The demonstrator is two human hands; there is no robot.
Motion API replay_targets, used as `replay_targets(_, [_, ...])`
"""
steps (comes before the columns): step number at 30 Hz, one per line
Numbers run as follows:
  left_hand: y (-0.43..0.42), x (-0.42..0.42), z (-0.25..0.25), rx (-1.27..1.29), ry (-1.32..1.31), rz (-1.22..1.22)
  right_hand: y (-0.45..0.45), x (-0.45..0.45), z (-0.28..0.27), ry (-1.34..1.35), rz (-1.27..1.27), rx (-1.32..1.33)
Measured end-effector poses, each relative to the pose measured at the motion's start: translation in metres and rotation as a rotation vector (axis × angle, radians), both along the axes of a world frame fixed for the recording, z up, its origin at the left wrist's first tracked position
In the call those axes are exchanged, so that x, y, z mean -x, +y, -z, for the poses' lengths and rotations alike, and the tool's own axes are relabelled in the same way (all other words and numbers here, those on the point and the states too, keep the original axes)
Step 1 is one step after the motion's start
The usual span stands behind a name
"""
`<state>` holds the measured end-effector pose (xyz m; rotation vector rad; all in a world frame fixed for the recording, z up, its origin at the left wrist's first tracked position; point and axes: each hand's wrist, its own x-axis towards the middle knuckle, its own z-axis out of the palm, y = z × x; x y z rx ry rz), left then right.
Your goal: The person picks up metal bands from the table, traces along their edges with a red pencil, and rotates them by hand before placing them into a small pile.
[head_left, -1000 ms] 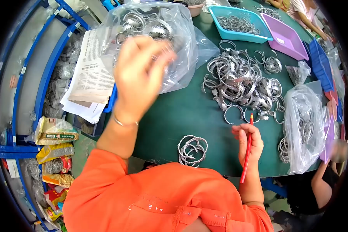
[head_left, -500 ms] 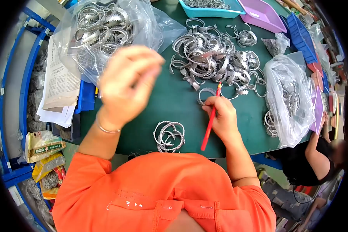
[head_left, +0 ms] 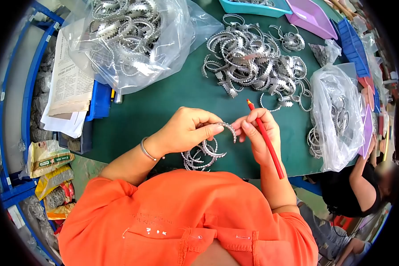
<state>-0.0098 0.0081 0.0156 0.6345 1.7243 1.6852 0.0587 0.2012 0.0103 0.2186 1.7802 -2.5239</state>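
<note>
My left hand [head_left: 185, 129] pinches one end of a curved, toothed metal ring [head_left: 230, 127] and holds it above the table. A red pencil [head_left: 269, 147] slants through my right hand [head_left: 260, 135], its tip pointing up and away from me. The right fingertips are close to the ring's free end; whether they touch it I cannot tell. Just below the left hand, several similar rings [head_left: 202, 160] lie together near the table's front edge. Beyond both hands is a large tangled pile of toothed metal rings [head_left: 252, 60].
An open clear plastic bag [head_left: 173, 57] of rings stands at the back left, beside papers [head_left: 71, 84] and a blue bin [head_left: 100, 103]. Another plastic bag [head_left: 328, 133] lies right. Turquoise [head_left: 257, 9] and pink [head_left: 312, 20] trays sit behind. A person [head_left: 363, 184] is at the far right.
My left hand has come down from near the plastic bag and now holds a ring. My right hand, still gripping the pencil, has shifted slightly right. The ring near it has left the table.
</note>
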Motion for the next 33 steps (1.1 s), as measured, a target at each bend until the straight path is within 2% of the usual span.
replay_targets(1, [0.0, 0.0, -0.001, -0.002, -0.005, -0.003, -0.002, 0.001, -0.005, -0.005, -0.003, -0.002])
replay_targets(3, [0.002, 0.0, -0.001, 0.071, 0.171, -0.012, -0.008, 0.002, -0.016, 0.003, -0.028, -0.032])
replay_targets(4, [0.003, 0.003, 0.0, 0.095, 0.349, 0.008, -0.009, 0.0, -0.012, 0.018, -0.043, -0.191])
replay_targets(5, [0.004, 0.002, -0.001, 0.092, 0.348, 0.006, -0.009, 0.0, -0.011, 0.088, -0.072, -0.355])
replay_targets(7, [0.007, 0.001, -0.005, 0.112, 0.351, -0.038, -0.011, 0.0, -0.005, 0.17, 0.024, -0.438])
replay_targets(9, [0.004, 0.002, -0.005, 0.182, 0.351, 0.005, -0.013, 0.0, -0.006, 0.127, 0.128, -0.319])
replay_targets(11, [0.003, -0.003, -0.001, 0.029, -0.046, -0.039, -0.013, 0.0, -0.008, 0.102, 0.204, -0.212])
replay_targets(12, [0.002, -0.003, 0.001, -0.002, -0.133, 0.015, -0.012, 0.0, -0.008, 0.102, 0.226, -0.19])
replay_targets(17, [-0.001, -0.005, 0.005, -0.082, -0.309, -0.005, -0.012, 0.0, -0.004, 0.107, 0.243, -0.163])
replay_targets(19, [-0.002, -0.007, 0.002, -0.195, -0.443, -0.1, -0.008, 0.0, -0.002, 0.092, 0.22, -0.199])
replay_targets(23, [-0.01, -0.006, 0.008, -0.218, -0.474, -0.005, -0.005, -0.002, -0.003, 0.024, 0.224, -0.212])
replay_targets(28, [-0.014, -0.006, 0.009, -0.193, -0.364, -0.023, -0.01, -0.005, -0.006, 0.009, 0.146, -0.175])
replay_targets(33, [-0.015, -0.006, 0.01, -0.262, -0.393, -0.057, -0.006, -0.005, -0.002, -0.034, 0.15, -0.164])
